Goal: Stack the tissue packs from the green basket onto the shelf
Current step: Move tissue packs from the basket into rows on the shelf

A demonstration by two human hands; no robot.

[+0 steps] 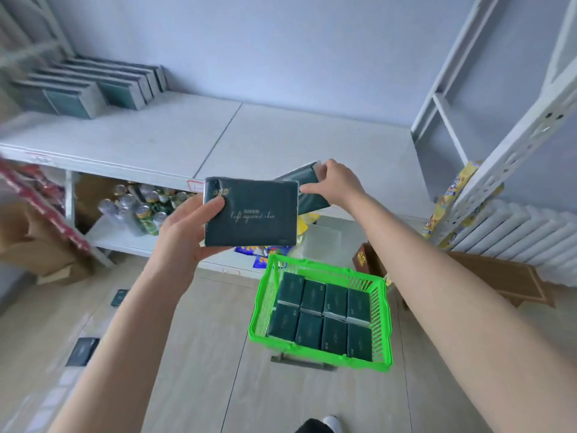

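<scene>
Dark-green tissue pack (251,214) — glossy, rectangular

Hands (187,226) (335,182) each grip tissue pack (251,214) above green basket (382,326).

- One green basket (385,323).
- Eight tissue packs (335,300) inside it, two rows of four.
- Two held packs (249,214).
- Two floor packs (82,351).
- Shelf packs (71,100): one row, too blurred to count.

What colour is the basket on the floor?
Bright green, a slatted plastic basket, seen clearly in the head view.
</scene>
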